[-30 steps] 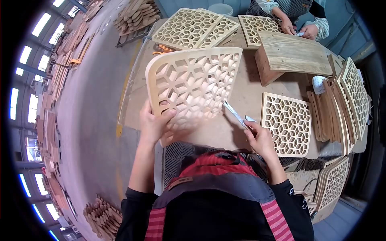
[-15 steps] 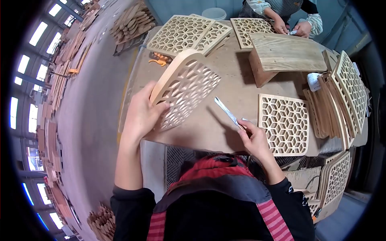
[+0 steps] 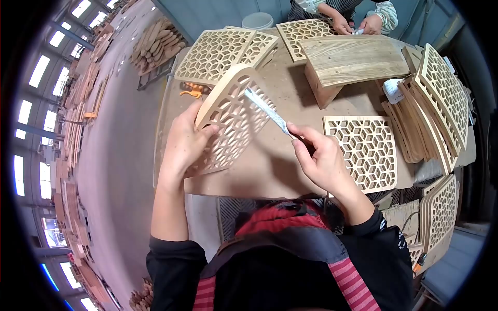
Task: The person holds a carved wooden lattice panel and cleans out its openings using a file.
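Observation:
My left hand [image 3: 185, 141] grips a wooden lattice panel [image 3: 236, 122] by its left edge, thumb on the face, and the panel stands tilted above the table. In my right hand [image 3: 321, 155] is a thin stick-like tool [image 3: 267, 111] with a whitish-blue wrapped surface. Its tip lies over or against the upper part of the held panel; whether it touches cannot be made out. Right of my right hand, another lattice panel [image 3: 363, 151] lies flat on the table.
Lattice panels [image 3: 215, 54] lie at the back left, near an orange-handled tool [image 3: 193, 90]. A wooden bench-like piece [image 3: 353, 59] stands at the back. Curved boards [image 3: 415, 122] lean at right. Across the table, a co-worker's hands [image 3: 371, 24] hold something small.
The held panel has turned more edge-on since the first frame. My right hand has moved up and left, bringing the tool over the panel. The view has shifted slightly.

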Demonstrator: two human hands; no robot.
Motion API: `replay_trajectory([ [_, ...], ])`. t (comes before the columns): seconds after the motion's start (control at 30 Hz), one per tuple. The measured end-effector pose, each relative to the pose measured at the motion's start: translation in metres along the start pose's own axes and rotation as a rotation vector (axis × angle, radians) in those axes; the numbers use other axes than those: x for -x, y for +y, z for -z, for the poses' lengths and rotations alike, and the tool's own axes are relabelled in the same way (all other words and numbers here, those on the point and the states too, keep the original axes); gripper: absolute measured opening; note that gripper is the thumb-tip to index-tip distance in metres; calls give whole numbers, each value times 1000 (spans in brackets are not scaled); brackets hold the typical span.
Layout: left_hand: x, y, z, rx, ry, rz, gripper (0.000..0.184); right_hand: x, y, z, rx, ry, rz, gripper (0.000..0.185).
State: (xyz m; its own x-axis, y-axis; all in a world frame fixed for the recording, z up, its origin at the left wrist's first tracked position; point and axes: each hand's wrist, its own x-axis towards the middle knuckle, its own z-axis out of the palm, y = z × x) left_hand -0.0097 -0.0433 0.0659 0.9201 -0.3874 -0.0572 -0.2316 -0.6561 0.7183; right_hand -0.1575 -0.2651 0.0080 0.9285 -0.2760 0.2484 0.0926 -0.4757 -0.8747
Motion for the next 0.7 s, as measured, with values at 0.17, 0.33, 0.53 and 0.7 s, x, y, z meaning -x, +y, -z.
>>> replay_trajectory([
  [0.17,5,-5,6,-44,41,-21,34,-6,2,-8,-34,-35,31,29],
  [0.33,30,-6,15,-24,81,7,29,-22,-20,-17,-73,-113,15,30],
  [0.53,58,-14,21,18,189,-38,26,-39,-44,-31,-162,-201,47,30],
  [0.7,52,-44,5,226,234,-96,41,-56,-57,-45,-108,-102,283,29],
])
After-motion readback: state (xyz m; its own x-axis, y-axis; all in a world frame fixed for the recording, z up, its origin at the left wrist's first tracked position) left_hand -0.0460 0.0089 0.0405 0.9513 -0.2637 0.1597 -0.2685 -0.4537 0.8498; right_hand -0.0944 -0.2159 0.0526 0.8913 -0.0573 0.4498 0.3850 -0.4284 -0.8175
